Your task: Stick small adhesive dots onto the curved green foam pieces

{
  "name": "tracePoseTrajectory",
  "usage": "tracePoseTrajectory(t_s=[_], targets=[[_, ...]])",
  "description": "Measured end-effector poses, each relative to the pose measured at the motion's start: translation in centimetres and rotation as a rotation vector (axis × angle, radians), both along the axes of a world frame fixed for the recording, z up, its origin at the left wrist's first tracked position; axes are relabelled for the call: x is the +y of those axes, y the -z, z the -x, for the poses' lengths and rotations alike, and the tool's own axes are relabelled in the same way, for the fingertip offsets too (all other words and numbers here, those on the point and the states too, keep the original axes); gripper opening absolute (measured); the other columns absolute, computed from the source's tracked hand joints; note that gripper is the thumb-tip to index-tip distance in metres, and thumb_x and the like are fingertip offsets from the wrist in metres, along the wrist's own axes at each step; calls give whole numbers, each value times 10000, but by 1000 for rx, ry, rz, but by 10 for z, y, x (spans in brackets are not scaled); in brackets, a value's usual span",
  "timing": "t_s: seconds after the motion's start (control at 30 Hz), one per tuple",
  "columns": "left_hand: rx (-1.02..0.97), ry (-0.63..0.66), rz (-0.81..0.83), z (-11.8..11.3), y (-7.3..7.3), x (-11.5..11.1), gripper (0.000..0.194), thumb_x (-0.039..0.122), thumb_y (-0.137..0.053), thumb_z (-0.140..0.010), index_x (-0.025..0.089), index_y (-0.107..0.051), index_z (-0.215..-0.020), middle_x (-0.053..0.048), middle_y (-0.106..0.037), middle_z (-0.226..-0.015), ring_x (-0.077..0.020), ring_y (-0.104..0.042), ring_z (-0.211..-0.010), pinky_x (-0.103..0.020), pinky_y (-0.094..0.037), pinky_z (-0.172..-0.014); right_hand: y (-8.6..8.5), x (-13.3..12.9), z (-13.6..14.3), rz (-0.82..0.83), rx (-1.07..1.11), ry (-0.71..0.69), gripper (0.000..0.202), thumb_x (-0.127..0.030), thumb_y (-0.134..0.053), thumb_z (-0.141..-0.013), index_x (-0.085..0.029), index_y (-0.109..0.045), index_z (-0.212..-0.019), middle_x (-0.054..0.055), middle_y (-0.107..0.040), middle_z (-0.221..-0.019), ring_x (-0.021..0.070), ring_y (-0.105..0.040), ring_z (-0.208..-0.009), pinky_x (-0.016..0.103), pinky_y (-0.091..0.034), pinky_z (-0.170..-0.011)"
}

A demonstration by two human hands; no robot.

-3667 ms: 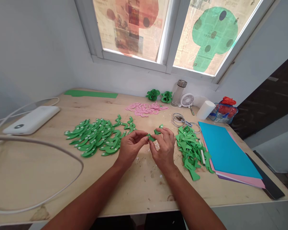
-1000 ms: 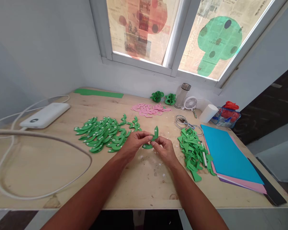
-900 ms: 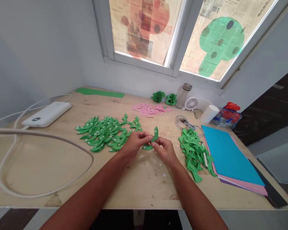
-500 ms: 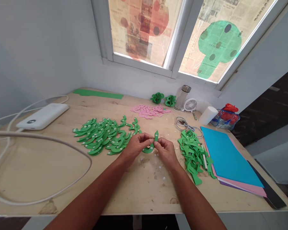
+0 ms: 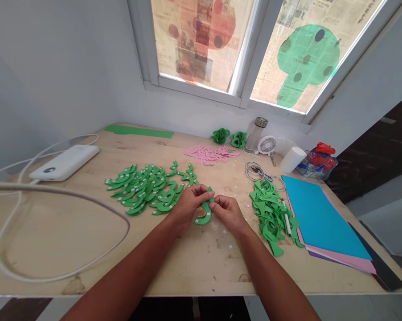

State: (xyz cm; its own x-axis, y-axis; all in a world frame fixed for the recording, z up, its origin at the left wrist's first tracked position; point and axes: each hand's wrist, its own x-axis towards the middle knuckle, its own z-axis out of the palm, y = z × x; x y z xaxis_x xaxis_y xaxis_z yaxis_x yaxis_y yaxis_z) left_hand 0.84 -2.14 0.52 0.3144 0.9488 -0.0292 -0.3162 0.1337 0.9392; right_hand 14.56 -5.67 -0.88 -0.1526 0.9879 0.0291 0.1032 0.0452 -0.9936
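Between my hands is a curved green paper cutout [image 5: 205,216] with small white squares stuck on it. My left hand [image 5: 194,199] pinches its upper end between thumb and fingers. My right hand [image 5: 228,212] closes on its right edge, thumb and fingertips together. Left of my hands lies a large pile of similar green curved pieces [image 5: 141,187], many bearing white squares. Two of these pieces [image 5: 189,174] sit a little apart at the pile's far right. Tiny white scraps [image 5: 230,246] are scattered on the table below and around my right hand.
Green offcuts [image 5: 269,214] with a white pen [image 5: 288,223] lie to the right, beside stacked coloured sheets [image 5: 321,214]. Pink cutouts [image 5: 211,154], folded green paper shapes [image 5: 220,136], a bottle [image 5: 256,133] and a small fan [image 5: 267,145] stand behind. A power bank [image 5: 67,162] and cable are left.
The green cutout has turned and shifted slightly left and down; its pointed end no longer sticks up between my hands, and its curved end now shows below them. Both hands still hold it.
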Motion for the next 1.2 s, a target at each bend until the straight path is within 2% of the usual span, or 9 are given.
tracePoseTrajectory(t_s=[0.1,0.2,0.33,0.5,0.7,0.87,1.03,1.2], targets=[[-34,66,63,2,1,2,216,314,-747,-611,146,-615,-636,26,-569,-571,-88,-485,-528,-216,-386,-538,0,0,-1,35,30,2,288,-383,-597,-717,-175,-457,-575,-66,-349,-532,70,-276,-503,230,-194,-485],[-36,54,76,4,3,4,207,294,-742,-615,138,-607,-606,19,-559,-562,-91,-489,-528,-220,-392,-540,-1,1,0,47,49,-32,275,-350,-599,-711,-176,-449,-559,-72,-327,-517,67,-256,-493,234,-172,-481],[-58,15,91,5,4,5,197,265,-743,-597,134,-596,-589,21,-542,-561,-88,-483,-534,-216,-394,-541,-1,1,1,45,81,-53,251,-327,-604,-705,-171,-471,-560,-70,-351,-519,66,-274,-496,232,-182,-488],[-20,69,112,5,0,4,230,343,-726,-640,139,-619,-632,17,-551,-574,-91,-491,-523,-215,-384,-515,-2,1,1,76,153,-39,231,-326,-616,-695,-164,-506,-574,-66,-412,-528,67,-314,-499,231,-216,-505],[-18,-40,75,5,-1,3,241,317,-746,-609,137,-594,-559,22,-546,-533,-85,-483,-502,-217,-398,-521,2,3,-1,103,144,-47,231,-308,-632,-699,-160,-517,-564,-68,-425,-511,64,-311,-481,230,-205,-496],[-121,137,159,8,-2,3,301,403,-727,-665,129,-685,-783,-14,-600,-620,-119,-556,-591,-231,-436,-542,5,4,-3,98,290,-36,215,-313,-668,-700,-165,-553,-594,-54,-474,-534,79,-374,-508,232,-259,-531],[-123,242,188,10,-3,1,324,262,-803,-590,134,-693,-867,-35,-650,-741,-120,-581,-611,-223,-448,-532,8,5,-5,103,360,-44,202,-313,-693,-693,-162,-586,-613,-39,-518,-561,90,-416,-534,237,-292,-556],[-150,299,206,12,-2,2,331,260,-784,-627,141,-688,-920,-32,-654,-732,-118,-597,-617,-225,-469,-556,10,4,-7,81,373,-73,219,-313,-704,-692,-162,-578,-597,-41,-520,-561,90,-425,-547,239,-306,-577]])
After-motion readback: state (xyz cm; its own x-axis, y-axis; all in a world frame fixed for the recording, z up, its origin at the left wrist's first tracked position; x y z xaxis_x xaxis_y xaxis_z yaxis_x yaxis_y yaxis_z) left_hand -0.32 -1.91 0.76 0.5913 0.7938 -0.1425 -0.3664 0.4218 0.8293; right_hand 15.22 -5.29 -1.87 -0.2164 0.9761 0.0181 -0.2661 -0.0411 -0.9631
